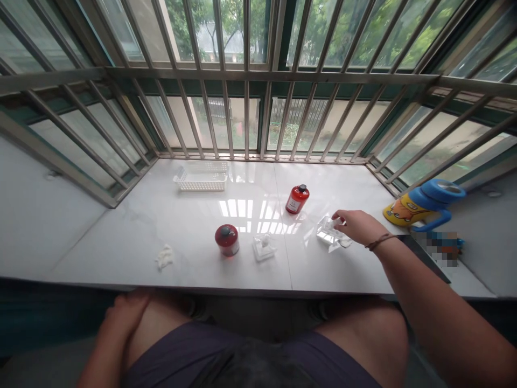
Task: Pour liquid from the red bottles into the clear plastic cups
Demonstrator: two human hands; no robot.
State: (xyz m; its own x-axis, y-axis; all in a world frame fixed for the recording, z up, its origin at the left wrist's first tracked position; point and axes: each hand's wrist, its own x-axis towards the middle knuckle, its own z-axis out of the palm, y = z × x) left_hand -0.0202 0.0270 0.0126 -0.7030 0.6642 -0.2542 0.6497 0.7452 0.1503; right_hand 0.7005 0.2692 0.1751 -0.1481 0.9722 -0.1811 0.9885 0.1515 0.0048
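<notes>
Dark cloth (pixel 258 367) nearest, clear shiny pkt (pixel 326 231) at R hand (pixel 355 225)

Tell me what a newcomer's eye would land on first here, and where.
Probably the two red bottles, vivid on the white ledge: one near the front edge, left of centre, the other farther back and to the right. Next, likely the blue-and-yellow flask at the ledge's right end. Then the right hand, its fingers on a clear packet right of the bottles.

Clear plastic packet (pixel 325 233), crinkled, glossy, on the white counter (pixel 305 264)
</notes>
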